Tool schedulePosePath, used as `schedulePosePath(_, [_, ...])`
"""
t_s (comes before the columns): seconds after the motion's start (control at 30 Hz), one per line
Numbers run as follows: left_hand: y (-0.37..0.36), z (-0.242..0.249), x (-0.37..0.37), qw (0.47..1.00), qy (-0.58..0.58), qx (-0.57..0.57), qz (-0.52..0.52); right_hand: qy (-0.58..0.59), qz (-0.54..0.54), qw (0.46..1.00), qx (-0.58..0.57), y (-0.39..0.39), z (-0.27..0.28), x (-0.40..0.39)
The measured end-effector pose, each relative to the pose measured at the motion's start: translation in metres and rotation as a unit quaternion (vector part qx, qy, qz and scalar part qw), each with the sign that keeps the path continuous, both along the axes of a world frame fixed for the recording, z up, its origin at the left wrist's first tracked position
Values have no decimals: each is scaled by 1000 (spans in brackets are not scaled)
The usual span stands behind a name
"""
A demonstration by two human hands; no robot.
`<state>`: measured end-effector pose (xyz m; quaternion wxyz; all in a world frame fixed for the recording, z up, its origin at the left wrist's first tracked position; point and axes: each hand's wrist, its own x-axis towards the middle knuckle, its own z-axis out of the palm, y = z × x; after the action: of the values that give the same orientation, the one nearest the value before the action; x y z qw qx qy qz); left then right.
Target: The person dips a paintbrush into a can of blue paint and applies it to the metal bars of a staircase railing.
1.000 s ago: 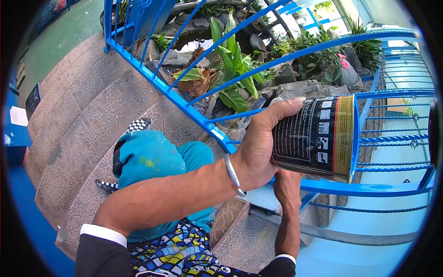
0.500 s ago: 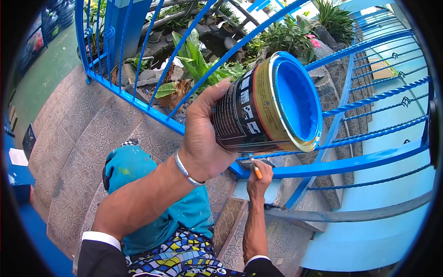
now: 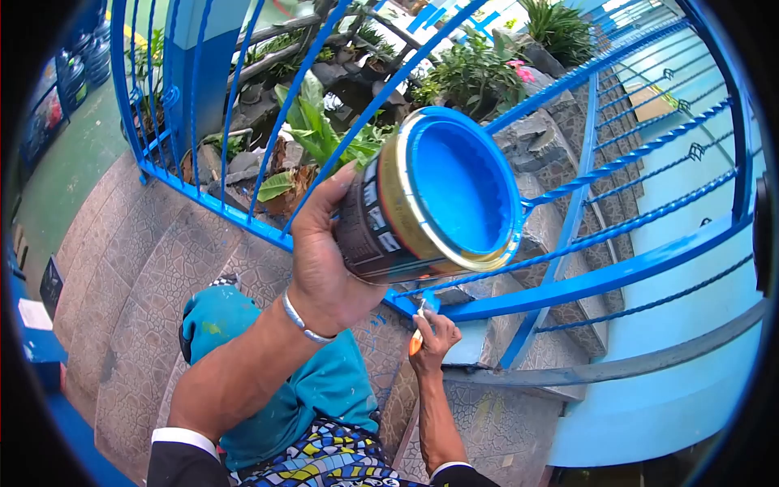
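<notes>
My left hand [image 3: 324, 252] is wrapped around the side of the can [image 3: 380, 217], thumb along its upper flank and palm beneath, so that grip is firmly filled. The can tips over on its side-slant, mouth facing right and toward me, and I see blue paint [image 3: 462, 187] inside, with pale smears on its rim. Just below the can, my right hand [image 3: 436, 337] pinches a paintbrush [image 3: 416, 342] by its orange handle, fingers closed on it. The brush's blue-coated tip meets the lower bar of the blue railing [image 3: 600, 277] in my view, beneath the can; I cannot tell whether it actually touches the metal. That bar runs off to the right of the can, and twisted rods rise beyond it. Behind the can lie grey rocks [image 3: 535, 134] and a broad-leaved plant [image 3: 312, 118], with pink flowers [image 3: 521, 71] above and right of it. Stone-patterned steps [image 3: 154, 268] spread left of the can, and my paint-spotted teal trousers [image 3: 324, 373] show below it.
</notes>
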<state>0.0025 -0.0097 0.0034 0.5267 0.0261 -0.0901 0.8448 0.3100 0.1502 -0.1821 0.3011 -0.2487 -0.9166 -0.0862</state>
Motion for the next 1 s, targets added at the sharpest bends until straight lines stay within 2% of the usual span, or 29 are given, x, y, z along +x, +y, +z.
schedulePosePath(0.1, [1, -9, -1, 999, 7, -25, -20, 188, 19, 978, -90, -7, 21, -4])
schedulePosePath(0.17, [3, -3, 2, 998, 26, -62, 11, 261, -14, 964, -43, -9, 56, -6])
schedulePosePath(0.23, [-2, -5, 3, 999, 33, -12, -36, 347, -25, 937, -7, -3, 78, -7])
schedulePosePath(0.27, [-1, -9, 3, 998, 39, -37, -28, 352, -34, 934, 43, 3, 84, -6])
schedulePosePath(0.37, [-2, -5, 5, 996, 67, -47, -37, 393, 19, 919, -19, 5, 93, -10])
schedulePosePath(0.53, [-4, -3, 5, 995, 68, -54, -46, 466, -13, 881, -87, -5, 86, -5])
schedulePosePath(0.63, [-3, -2, 4, 994, 58, -69, -64, 477, 10, 873, -107, 5, 107, -1])
schedulePosePath(0.67, [-2, -2, 5, 994, 59, -67, -66, 439, 46, 892, -94, 12, 123, -1])
schedulePosePath(0.77, [-2, -2, 5, 994, 71, -60, -59, 366, 62, 925, -82, 35, 145, 10])
schedulePosePath(0.8, [-3, -3, 6, 993, 89, -59, -45, 384, 58, 919, -68, 38, 154, 13])
schedulePosePath(0.9, [-3, -5, 7, 992, 102, -63, -26, 418, 67, 905, 51, 38, 173, 13])
schedulePosePath(1.0, [-1, -6, 6, 995, 75, -58, -35, 326, 69, 929, 162, 28, 163, 2])
